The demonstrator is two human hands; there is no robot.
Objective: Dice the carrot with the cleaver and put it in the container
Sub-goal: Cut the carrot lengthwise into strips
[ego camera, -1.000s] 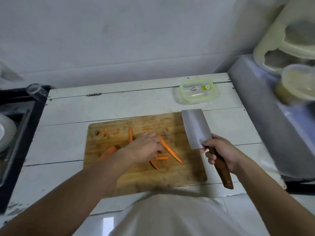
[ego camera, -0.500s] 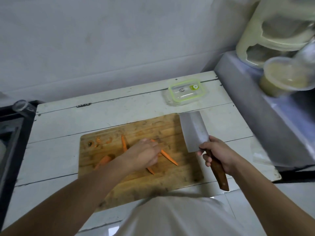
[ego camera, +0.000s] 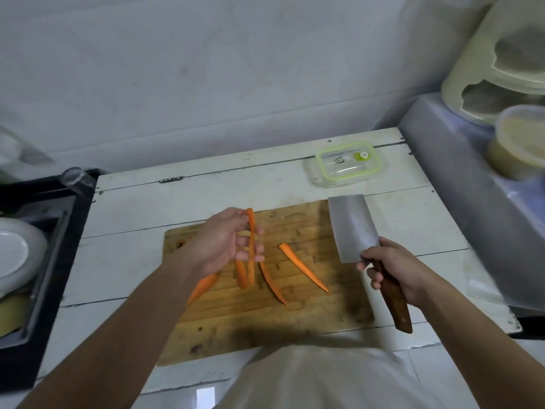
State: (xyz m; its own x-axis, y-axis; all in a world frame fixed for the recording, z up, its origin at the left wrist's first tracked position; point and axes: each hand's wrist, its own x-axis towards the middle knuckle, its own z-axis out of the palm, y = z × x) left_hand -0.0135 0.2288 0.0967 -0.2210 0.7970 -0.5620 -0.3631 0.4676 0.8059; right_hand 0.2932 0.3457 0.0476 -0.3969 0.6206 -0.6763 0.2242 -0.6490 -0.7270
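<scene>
In the head view, the left hand (ego camera: 227, 240) was lifted above the left half of the cutting board (ego camera: 309, 314), its fingers pinching one long carrot strip (ego camera: 251, 231) that hung upright, while other carrot strips (ego camera: 302, 266) lay flat near the board's middle. The right hand (ego camera: 392, 268) gripped the wooden handle of the cleaver (ego camera: 352, 225), blade flat over the board's right edge. The lidded container (ego camera: 348, 163) sat near the table's (ego camera: 132, 202) back right corner, apart from the board.
</scene>
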